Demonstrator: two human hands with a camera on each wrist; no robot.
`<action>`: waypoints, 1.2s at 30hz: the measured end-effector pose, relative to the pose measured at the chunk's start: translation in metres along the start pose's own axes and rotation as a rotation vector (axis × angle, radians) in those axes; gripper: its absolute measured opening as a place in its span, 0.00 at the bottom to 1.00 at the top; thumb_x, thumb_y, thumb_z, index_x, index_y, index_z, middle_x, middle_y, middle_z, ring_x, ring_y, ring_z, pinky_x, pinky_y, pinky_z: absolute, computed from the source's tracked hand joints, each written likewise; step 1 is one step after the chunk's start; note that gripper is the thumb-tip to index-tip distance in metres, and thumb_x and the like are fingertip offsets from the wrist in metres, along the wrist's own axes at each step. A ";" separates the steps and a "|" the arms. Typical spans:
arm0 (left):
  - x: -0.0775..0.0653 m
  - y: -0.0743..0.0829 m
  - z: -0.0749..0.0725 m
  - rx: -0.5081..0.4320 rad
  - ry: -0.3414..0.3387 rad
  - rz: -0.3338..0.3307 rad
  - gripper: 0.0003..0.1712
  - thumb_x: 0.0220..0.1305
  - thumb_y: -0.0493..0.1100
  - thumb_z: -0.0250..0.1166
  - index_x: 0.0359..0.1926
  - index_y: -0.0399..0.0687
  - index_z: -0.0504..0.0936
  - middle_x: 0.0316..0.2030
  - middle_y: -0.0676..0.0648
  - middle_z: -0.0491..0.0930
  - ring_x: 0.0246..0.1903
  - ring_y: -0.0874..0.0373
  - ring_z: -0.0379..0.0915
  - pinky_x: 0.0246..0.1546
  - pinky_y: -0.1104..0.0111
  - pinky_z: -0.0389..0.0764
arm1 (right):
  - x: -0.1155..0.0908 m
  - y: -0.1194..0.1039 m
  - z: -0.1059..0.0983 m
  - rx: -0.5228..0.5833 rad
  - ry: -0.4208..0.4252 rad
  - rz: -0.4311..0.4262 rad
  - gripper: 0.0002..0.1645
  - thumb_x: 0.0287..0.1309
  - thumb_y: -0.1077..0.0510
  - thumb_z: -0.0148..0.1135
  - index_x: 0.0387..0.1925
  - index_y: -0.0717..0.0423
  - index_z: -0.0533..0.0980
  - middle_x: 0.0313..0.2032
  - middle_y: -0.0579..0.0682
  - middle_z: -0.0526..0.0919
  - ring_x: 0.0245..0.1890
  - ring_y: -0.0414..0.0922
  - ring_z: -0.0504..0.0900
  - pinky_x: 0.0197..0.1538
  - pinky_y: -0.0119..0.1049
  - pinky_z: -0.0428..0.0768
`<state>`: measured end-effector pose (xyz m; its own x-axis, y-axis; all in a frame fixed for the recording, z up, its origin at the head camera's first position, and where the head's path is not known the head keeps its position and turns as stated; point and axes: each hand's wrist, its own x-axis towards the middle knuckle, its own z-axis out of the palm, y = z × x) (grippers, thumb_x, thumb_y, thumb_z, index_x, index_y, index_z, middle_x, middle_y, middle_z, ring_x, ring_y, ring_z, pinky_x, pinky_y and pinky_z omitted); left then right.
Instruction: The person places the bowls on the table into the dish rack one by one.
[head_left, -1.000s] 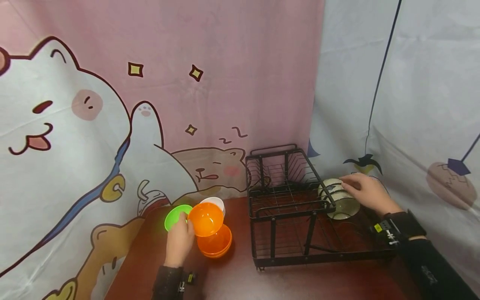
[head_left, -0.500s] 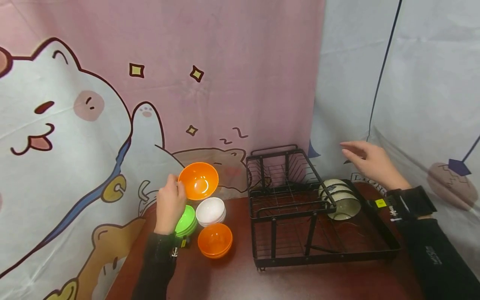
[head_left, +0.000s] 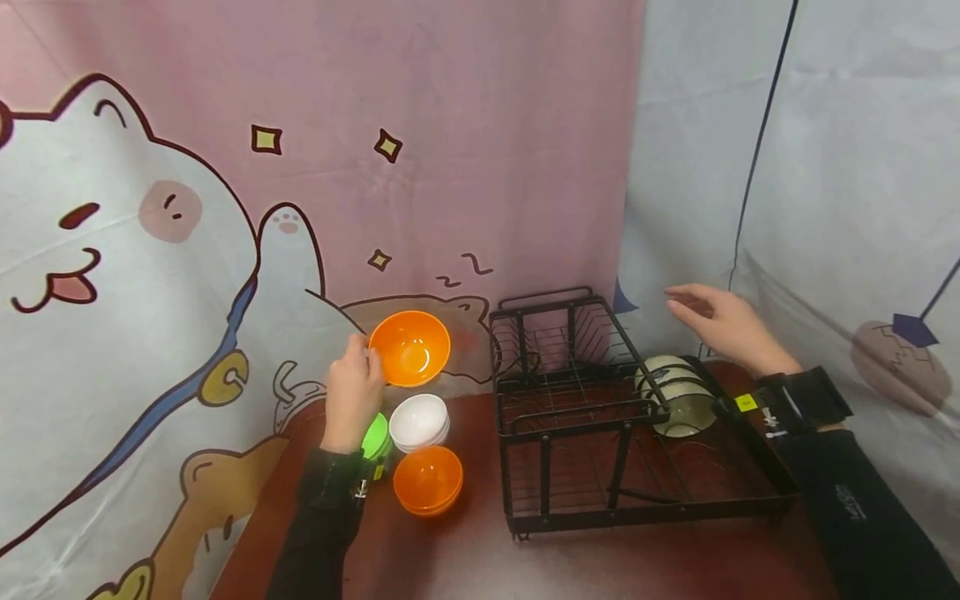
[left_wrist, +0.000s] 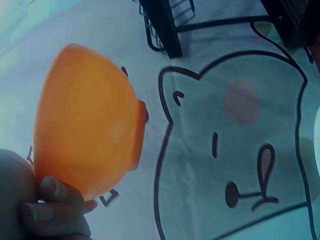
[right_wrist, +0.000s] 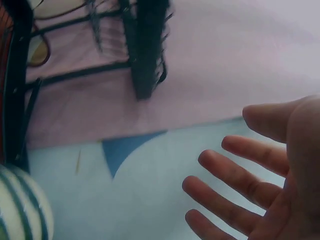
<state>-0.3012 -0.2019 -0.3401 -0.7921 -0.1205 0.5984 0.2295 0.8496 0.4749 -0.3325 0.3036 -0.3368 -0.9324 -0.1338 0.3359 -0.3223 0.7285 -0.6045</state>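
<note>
In the head view my left hand pinches an orange bowl by its left rim and holds it up above the other bowls. The left wrist view shows the same orange bowl from its side, fingertips and thumb at its edge. Below it on the table stand a stack of orange bowls, a stack of white bowls and green bowls, partly hidden by my left wrist. My right hand hovers over the rack's right side, its fingers spread and holding nothing.
A black two-tier dish rack stands on the reddish-brown table. Pale bowls stand on edge in its lower right part. Printed cloth hangs behind the table and along the right side.
My left hand has lifted the orange bowl off the bowls, up and then slightly right. My right hand has drawn up and away from the pale bowls in the rack.
</note>
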 end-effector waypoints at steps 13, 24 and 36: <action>0.008 0.067 0.016 -0.113 -0.055 0.160 0.13 0.75 0.45 0.50 0.50 0.41 0.72 0.26 0.42 0.82 0.18 0.55 0.75 0.22 0.65 0.81 | 0.024 -0.109 0.010 -0.002 -0.227 -0.101 0.36 0.69 0.34 0.46 0.71 0.46 0.63 0.63 0.59 0.75 0.62 0.59 0.74 0.60 0.61 0.72; -0.008 0.116 0.026 -0.207 -0.084 0.323 0.10 0.73 0.42 0.50 0.49 0.42 0.72 0.19 0.47 0.75 0.14 0.61 0.67 0.16 0.73 0.71 | 0.022 -0.168 0.050 0.123 -0.422 -0.162 0.32 0.66 0.37 0.55 0.66 0.46 0.67 0.47 0.51 0.84 0.35 0.46 0.86 0.37 0.42 0.85; -0.014 0.118 0.028 -0.251 -0.136 0.359 0.08 0.74 0.42 0.49 0.48 0.44 0.69 0.20 0.49 0.77 0.14 0.65 0.69 0.17 0.76 0.74 | 0.021 -0.167 0.065 0.283 -0.343 -0.161 0.27 0.66 0.65 0.48 0.65 0.50 0.67 0.46 0.56 0.82 0.31 0.46 0.83 0.32 0.40 0.84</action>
<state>-0.2792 -0.0856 -0.3109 -0.7005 0.2412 0.6716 0.6195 0.6727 0.4045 -0.3093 0.1352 -0.2760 -0.8520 -0.4786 0.2122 -0.4543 0.4747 -0.7538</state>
